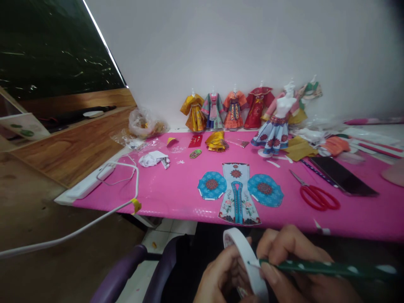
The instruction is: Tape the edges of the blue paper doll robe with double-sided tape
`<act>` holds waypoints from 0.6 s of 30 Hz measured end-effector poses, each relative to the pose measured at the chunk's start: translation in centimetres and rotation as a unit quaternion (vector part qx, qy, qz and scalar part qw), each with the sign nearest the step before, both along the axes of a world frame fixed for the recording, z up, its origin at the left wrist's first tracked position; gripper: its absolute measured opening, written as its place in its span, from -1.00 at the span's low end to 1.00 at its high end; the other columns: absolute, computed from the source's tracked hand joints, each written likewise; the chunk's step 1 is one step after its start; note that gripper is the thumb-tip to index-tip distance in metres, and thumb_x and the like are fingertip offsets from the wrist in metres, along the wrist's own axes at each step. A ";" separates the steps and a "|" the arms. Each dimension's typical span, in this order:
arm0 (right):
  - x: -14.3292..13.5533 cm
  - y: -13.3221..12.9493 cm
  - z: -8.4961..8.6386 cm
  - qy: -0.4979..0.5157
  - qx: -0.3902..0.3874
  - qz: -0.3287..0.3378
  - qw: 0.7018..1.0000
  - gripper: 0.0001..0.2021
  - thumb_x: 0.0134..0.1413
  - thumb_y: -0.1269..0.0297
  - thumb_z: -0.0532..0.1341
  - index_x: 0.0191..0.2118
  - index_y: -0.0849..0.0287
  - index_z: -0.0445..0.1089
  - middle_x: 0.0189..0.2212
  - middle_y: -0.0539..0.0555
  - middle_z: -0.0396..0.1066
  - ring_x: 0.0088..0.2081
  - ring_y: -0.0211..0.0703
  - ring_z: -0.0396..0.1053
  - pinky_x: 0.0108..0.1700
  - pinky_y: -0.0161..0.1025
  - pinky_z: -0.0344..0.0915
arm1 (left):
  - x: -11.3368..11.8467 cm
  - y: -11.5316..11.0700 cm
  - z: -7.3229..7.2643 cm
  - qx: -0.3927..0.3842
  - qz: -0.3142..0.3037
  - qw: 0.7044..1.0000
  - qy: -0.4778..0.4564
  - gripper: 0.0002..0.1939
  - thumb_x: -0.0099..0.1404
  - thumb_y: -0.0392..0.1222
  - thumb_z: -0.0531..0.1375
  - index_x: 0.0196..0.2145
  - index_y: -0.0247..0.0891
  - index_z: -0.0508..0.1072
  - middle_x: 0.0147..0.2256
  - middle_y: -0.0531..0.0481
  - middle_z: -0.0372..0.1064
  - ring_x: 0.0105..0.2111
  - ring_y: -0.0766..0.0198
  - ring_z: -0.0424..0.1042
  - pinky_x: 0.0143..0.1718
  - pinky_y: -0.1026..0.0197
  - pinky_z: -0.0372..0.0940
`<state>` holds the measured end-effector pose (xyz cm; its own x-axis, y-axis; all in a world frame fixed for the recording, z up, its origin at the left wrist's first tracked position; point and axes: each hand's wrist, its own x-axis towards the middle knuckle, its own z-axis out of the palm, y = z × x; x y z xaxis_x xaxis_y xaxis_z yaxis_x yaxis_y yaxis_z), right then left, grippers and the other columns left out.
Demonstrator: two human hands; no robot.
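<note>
My left hand (217, 273) is closed around a roll of white tape (244, 252), held on edge below the table's front. My right hand (296, 248) grips a slim green tool with white dots (334, 268); its kind is unclear. The tool's pointed end meets the tape's outer face, and the right fingertips are beside the roll. Just beyond my hands lies a flat, patterned doll robe piece (227, 206), white with blue trim. A round blue patterned piece (212, 185) is on its left side and another blue piece (265, 189) on its right.
Red-handled scissors (318, 198), a dark phone (344, 176) and a dotted navy stick (320, 173) lie at right on the pink table (170, 189). Several dressed doll figures (234, 110) stand along the wall. A white cable (94, 225) crosses the left edge; a purple chair arm (121, 273) is below.
</note>
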<state>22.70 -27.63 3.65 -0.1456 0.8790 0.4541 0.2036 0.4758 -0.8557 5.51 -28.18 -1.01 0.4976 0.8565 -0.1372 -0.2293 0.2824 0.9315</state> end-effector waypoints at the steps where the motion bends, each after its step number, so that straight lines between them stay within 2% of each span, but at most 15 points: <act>1: 0.0 0.0 0.0 0.005 -0.007 -0.004 1.000 -0.83 0.20 0.44 0.13 -0.38 0.02 0.22 -0.50 -0.14 0.38 -0.50 -0.32 0.44 -0.47 -0.46 0.37 | 0.1 0.1 0.1 0.002 0.000 1.000 -0.002 -0.13 -0.01 0.32 0.42 0.16 -0.18 0.45 -0.33 -0.08 0.42 -0.33 0.15 0.42 -0.21 0.11 0.30; 4: 0.1 -0.1 0.2 0.001 -0.019 0.011 1.000 -0.84 0.22 0.41 0.14 -0.38 0.03 0.24 -0.49 -0.12 0.40 -0.50 -0.30 0.46 -0.43 -0.44 0.40 | 0.3 0.1 0.0 0.003 -0.003 1.000 -0.006 -0.16 -0.01 0.32 0.42 0.15 -0.16 0.47 -0.33 -0.07 0.42 -0.33 0.15 0.42 -0.22 0.12 0.29; 8: 0.0 -0.2 0.1 0.011 -0.033 0.015 0.999 -0.83 0.27 0.36 0.12 -0.39 0.02 0.23 -0.50 -0.12 0.38 -0.49 -0.28 0.45 -0.42 -0.41 0.41 | 0.3 -0.2 -0.7 0.005 0.023 1.000 -0.017 -0.18 -0.01 0.26 0.45 0.16 -0.10 0.47 -0.29 -0.07 0.45 -0.33 0.17 0.43 -0.23 0.13 0.30; 12: -0.3 -0.2 -0.2 0.041 -0.033 0.000 0.999 -0.83 0.26 0.35 0.12 -0.39 0.02 0.23 -0.50 -0.12 0.37 -0.50 -0.29 0.43 -0.44 -0.42 0.39 | 0.1 -0.2 -0.7 0.005 0.004 1.000 -0.010 -0.23 0.04 0.22 0.44 0.15 -0.12 0.48 -0.34 -0.07 0.45 -0.36 0.18 0.43 -0.23 0.12 0.33; 18: 0.0 -0.1 -0.1 0.000 -0.037 0.014 0.999 -0.83 0.20 0.45 0.15 -0.37 0.02 0.21 -0.47 -0.13 0.37 -0.48 -0.30 0.43 -0.42 -0.43 0.39 | 0.0 -0.2 -1.1 0.002 0.010 1.000 -0.013 -0.22 0.01 0.21 0.46 0.15 -0.11 0.48 -0.30 -0.08 0.46 -0.33 0.15 0.45 -0.22 0.12 0.32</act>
